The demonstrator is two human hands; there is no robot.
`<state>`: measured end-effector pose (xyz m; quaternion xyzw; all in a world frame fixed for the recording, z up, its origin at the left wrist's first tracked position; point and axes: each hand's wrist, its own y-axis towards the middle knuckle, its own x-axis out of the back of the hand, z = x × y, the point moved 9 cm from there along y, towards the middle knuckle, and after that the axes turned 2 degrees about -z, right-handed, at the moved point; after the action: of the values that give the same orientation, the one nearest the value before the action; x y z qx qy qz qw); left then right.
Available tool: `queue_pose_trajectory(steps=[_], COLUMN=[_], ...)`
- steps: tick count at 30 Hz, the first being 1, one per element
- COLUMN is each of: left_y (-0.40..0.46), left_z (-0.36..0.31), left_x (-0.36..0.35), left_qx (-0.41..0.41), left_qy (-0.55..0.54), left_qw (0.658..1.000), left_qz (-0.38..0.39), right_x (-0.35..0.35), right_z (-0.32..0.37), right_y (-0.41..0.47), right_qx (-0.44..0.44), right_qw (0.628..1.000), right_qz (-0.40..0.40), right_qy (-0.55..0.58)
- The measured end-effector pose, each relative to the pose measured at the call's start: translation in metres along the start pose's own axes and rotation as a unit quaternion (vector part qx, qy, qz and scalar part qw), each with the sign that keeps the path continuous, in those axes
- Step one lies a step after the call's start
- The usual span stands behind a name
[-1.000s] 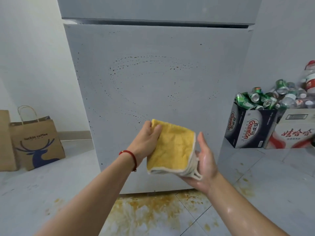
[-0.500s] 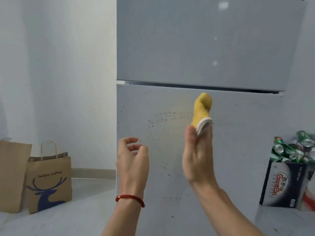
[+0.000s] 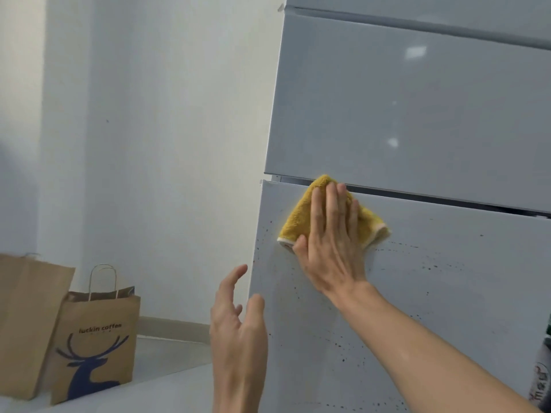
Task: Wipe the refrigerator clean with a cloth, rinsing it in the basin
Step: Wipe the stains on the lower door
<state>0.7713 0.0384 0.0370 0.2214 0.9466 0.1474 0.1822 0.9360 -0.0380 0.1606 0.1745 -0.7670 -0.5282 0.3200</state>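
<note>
The right hand [image 3: 331, 242] lies flat on the yellow cloth [image 3: 301, 217] and presses it against the refrigerator [image 3: 417, 114]. The fingers [image 3: 334, 204] are straight and close together, pointing up, and the thumb sticks out to the left by the cloth's white edge. The cloth is folded and sits at the top left of the lower door [image 3: 447, 293], with its top corner reaching the dark gap between the lower door and the door above it.

The lower door has many small dark specks on it. Some run in a curved line to the right of the cloth, and more are scattered lower down. The door above looks shiny and shows a few bright spots of light.

The left hand [image 3: 238, 332] is up in the air by the left edge of the refrigerator. It holds nothing. Its fingers are loosely bent and a little spread. It may be just off the door's edge, but that is hard to tell from here.

On the floor by the white wall [image 3: 149, 144] stand two brown paper bags. The nearer paper bag [image 3: 95, 347] has a blue deer head and the words "luckin coffee". The plain bag [image 3: 26, 317] is to its left, touching it.
</note>
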Motion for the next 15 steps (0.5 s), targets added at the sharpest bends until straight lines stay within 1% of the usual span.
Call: queue_pose_trajectory(steps=[2,3,6,8,11,12,15], left_y=[0.004,0.005,0.006,0.005,-0.004,-0.005,0.002], left_z=[-0.001,-0.002,-0.004,-0.003,-0.004,-0.013,-0.046], left_x=[0.005,0.006,0.007,0.001,-0.018,-0.026,-0.055], left_qx=[-0.018,-0.027,-0.049,-0.055,-0.059,-0.079,-0.173], left_qy=[0.011,0.015,0.025,0.036,0.074,0.095,0.176], left_qw=[1.0,0.999,0.998,0.998,0.995,0.992,0.969], left_qz=[0.005,0.007,0.005,-0.002,0.008,0.008,0.017], right_x=[-0.008,-0.01,-0.019,-0.018,-0.009,-0.003,0.014], right_z=[0.027,0.042,0.076,0.078,0.038,0.009,-0.092], right_y=[0.014,0.021,0.029,0.031,0.026,0.024,-0.001], right_qx=[0.001,0.015,0.104,0.159,0.233,0.234,0.175], right_qw=[1.0,1.0,0.995,0.987,0.972,0.972,0.983], right_qz=[0.007,0.008,0.002,-0.001,-0.01,-0.01,-0.012], right_qy=[0.002,0.005,-0.006,-0.01,-0.026,-0.033,-0.045])
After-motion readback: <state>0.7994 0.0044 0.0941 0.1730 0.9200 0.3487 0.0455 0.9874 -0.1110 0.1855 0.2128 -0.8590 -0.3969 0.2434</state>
